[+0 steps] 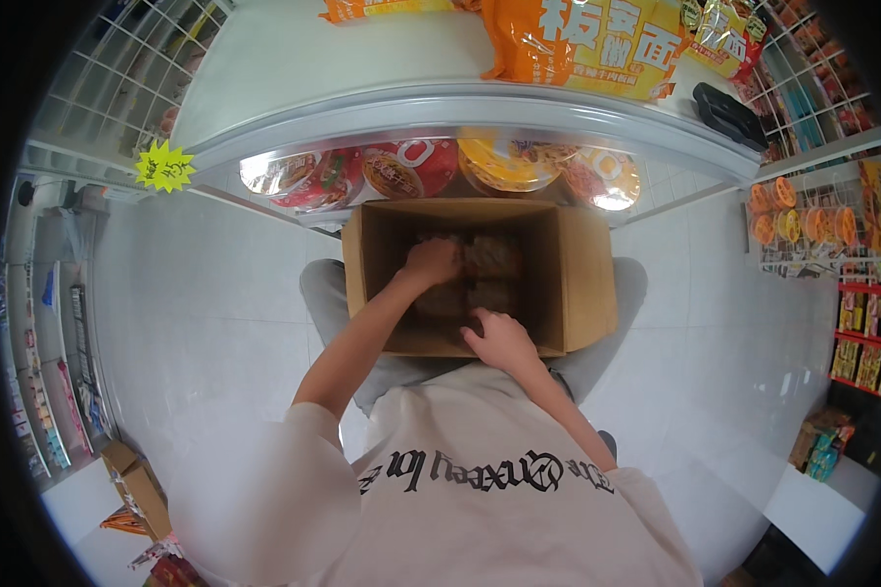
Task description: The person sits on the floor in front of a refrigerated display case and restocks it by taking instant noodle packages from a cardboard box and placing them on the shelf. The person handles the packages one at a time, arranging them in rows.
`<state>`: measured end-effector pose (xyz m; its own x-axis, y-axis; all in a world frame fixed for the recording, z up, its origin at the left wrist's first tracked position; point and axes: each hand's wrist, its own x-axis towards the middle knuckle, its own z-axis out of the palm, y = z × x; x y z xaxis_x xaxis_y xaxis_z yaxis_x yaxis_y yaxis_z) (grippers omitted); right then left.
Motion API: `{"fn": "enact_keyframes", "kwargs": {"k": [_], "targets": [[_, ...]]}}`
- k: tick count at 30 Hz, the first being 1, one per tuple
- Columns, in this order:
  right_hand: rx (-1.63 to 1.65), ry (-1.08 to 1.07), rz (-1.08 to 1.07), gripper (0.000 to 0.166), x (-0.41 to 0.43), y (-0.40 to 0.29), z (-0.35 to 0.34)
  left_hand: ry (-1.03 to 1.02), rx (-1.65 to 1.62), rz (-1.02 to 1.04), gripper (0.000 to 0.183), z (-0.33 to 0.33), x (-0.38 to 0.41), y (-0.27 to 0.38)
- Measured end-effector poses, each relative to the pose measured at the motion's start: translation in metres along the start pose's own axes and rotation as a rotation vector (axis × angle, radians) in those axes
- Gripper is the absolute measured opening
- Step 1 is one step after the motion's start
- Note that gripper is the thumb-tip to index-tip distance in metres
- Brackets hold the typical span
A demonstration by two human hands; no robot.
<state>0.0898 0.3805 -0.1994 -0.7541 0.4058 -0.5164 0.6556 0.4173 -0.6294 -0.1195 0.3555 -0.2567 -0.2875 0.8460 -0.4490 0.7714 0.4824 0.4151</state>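
Note:
An open cardboard box (589, 279) stands between my knees with its flaps folded outward. Several dim, shiny wrapped packs (493, 255) lie at its bottom, too dark to identify. My left hand (433, 260) reaches deep inside, fingers bent down at the packs on the left; its fingertips are hidden, so I cannot tell whether it grips one. Over the box's near edge lies my right hand (505, 341), fingers slightly apart near the closest packs, with nothing seen in it.
Ahead is a white shelf (323, 66) holding orange instant noodle packets (580, 48) and a black plastic holder (730, 117). Below it sit instant noodle bowls (410, 167). A yellow star-shaped price tag (164, 166) hangs at left. Wire racks (800, 220) with goods stand right.

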Motion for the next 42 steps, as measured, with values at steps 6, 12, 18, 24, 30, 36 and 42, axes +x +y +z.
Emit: {"fn": "enact_keyframes", "kwargs": {"k": [6, 12, 18, 24, 30, 36, 42], "targets": [[0.032, -0.016, -0.075, 0.045, -0.002, -0.007, 0.005, 0.129, -0.104, -0.241, 0.064, 0.218, 0.110, -0.188], [0.109, -0.052, 0.006, 0.047, 0.003, 0.006, 0.001, 0.180, -0.541, -0.625, 0.088, 0.205, 0.113, -0.161], [0.121, -0.067, -0.040, 0.047, 0.004, 0.009, 0.006, 0.577, -0.833, -0.520, 0.079, 0.180, 0.082, -0.137], [0.131, -0.088, -0.035, 0.048, 0.001, 0.005, 0.000, 0.694, -0.823, -0.364, 0.063, 0.162, 0.073, -0.125], [0.131, -0.057, -0.039, 0.048, 0.003, 0.007, 0.003, 0.626, -0.631, -0.739, 0.053, 0.137, 0.067, -0.088], [0.099, -0.013, -0.042, 0.049, 0.004, 0.007, 0.006, 0.351, -0.307, -0.429, 0.034, 0.092, 0.046, -0.089], [0.184, 0.207, 0.057, 0.075, 0.007, 0.006, -0.007, 0.328, -0.242, -0.147, 0.026, -0.014, -0.019, 0.002]]}}
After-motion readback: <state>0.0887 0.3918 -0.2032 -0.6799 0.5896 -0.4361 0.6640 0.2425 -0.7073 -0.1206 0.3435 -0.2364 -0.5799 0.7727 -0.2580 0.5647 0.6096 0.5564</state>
